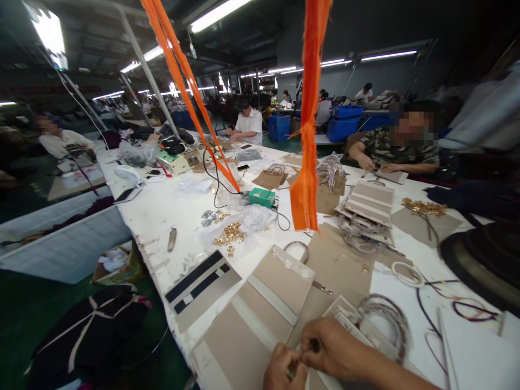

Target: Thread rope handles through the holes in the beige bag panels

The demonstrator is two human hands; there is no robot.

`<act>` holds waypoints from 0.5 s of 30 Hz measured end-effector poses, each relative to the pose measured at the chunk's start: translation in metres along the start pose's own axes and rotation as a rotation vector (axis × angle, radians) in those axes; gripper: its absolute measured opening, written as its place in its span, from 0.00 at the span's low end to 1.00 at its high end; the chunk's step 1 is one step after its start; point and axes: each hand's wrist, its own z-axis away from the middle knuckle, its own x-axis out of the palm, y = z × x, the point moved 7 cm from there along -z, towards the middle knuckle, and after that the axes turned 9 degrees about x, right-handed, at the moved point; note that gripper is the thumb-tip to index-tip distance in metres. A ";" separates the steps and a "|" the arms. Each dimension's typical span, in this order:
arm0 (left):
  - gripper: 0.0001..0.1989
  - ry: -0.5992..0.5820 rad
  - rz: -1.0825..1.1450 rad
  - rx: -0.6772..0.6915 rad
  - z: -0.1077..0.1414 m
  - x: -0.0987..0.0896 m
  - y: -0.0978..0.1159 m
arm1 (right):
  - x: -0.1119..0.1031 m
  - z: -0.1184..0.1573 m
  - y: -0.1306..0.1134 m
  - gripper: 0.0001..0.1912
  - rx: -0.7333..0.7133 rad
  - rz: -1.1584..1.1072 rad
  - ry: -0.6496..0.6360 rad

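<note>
Close together at the bottom of the head view are my left hand (285, 368) and my right hand (331, 346). Both have fingers closed in a pinch, almost touching. What they pinch is too small or hidden to make out. Beneath and left of them lies a beige panel (239, 325) with pale strips across it. Under my right wrist sits a stack of beige pieces (345, 314) with plastic-wrapped looped handles (390, 319). A small metal tool (323, 287), perhaps tweezers, rests just beyond my hands on a brown sheet (349, 265).
Gold metal fittings (230, 234) lie in a pile on the white table (150, 227). Nearby are a green box (262, 197) with a cable and a grey board with black strips (203, 287). Orange straps (306, 162) hang overhead. A co-worker in a camouflage shirt (400, 143) sits across.
</note>
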 end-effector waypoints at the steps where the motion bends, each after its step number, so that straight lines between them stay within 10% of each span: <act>1: 0.10 0.006 -0.057 0.043 -0.002 -0.001 0.003 | -0.001 -0.002 -0.003 0.08 -0.024 0.066 0.004; 6: 0.14 0.086 -0.214 0.104 -0.007 -0.004 0.015 | -0.009 -0.031 -0.009 0.06 -0.155 0.338 0.076; 10: 0.18 0.106 -0.179 0.148 -0.007 0.001 0.016 | -0.050 -0.090 0.016 0.10 -0.005 0.019 0.330; 15: 0.15 0.069 0.058 -0.149 -0.003 0.009 -0.031 | -0.076 -0.185 0.038 0.16 0.157 -0.165 0.483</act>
